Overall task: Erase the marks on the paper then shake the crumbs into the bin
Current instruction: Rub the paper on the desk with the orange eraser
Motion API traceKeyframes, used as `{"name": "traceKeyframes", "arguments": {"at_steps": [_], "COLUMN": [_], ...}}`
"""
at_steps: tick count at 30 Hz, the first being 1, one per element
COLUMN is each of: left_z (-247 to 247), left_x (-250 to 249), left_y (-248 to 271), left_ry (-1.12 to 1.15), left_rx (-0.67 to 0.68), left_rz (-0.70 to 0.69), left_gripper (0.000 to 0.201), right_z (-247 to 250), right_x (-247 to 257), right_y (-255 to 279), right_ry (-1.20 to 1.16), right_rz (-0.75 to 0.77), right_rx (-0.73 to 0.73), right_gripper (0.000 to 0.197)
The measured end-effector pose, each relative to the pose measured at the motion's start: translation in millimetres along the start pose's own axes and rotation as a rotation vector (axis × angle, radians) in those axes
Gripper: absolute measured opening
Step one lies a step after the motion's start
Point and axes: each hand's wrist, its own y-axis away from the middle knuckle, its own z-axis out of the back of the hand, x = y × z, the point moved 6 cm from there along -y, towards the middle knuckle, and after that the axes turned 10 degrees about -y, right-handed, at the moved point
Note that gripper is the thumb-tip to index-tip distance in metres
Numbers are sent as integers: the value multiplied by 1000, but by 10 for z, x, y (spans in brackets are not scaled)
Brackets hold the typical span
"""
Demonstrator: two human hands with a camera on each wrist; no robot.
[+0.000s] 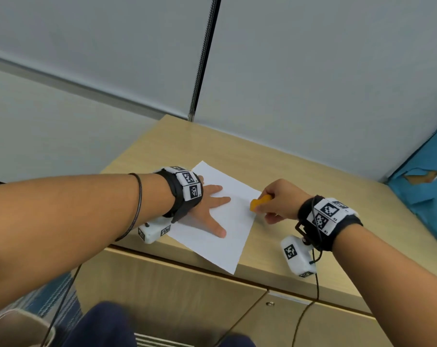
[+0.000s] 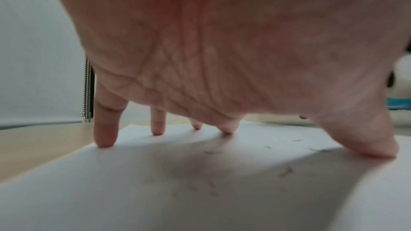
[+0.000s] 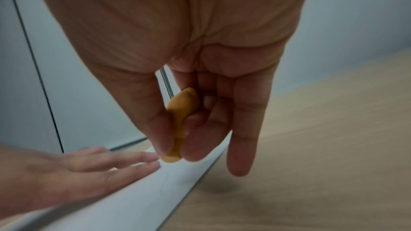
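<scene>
My left hand (image 1: pixel 207 209) lies flat with fingers spread on the paper (image 1: pixel 227 236), which sits in the lower centre of the head view on the desk (image 1: pixel 300 171), its near corner hanging past the desk's front edge. My right hand (image 1: pixel 280 201) pinches an orange eraser (image 1: pixel 258 202) between thumb and fingertips, its tip at the right edge of the paper, just right of my left fingertips. In the left wrist view, small grey crumbs (image 2: pixel 286 172) lie scattered on the sheet beneath my palm; I can make out no clear pencil marks in any view.

Risks, as I judge them. Rubbing this close to the free edge may buckle or tear the sheet, since my left hand presses well to the left of the eraser. The overhanging corner could catch my forearm and drag the paper. Lifting my left hand carelessly may sweep crumbs onto the desk. At the lower left of the head view a pale rim may be the bin (image 1: pixel 19 329), but I cannot tell; tilting the sheet on the way would spill the crumbs.
</scene>
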Motion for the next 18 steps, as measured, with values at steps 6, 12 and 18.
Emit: {"name": "traceKeyframes", "arguments": {"at_steps": [6,12,18], "left_z": [250,390,184], "left_x": [16,-105,-243], "left_y": [155,-88,-296], "left_ry": [-37,1,46], "left_rx": [63,-8,33], "left_rz": [-24,-58,-68], "left_gripper": [105,112,124], "right_z": [-67,-123,-209], "right_x": [-32,30,61], "right_y": [15,-70,-44], "right_ry": [44,69,280], "right_rz": [21,51,106], "right_rx": [37,56,126], "right_gripper": [20,17,22]}}
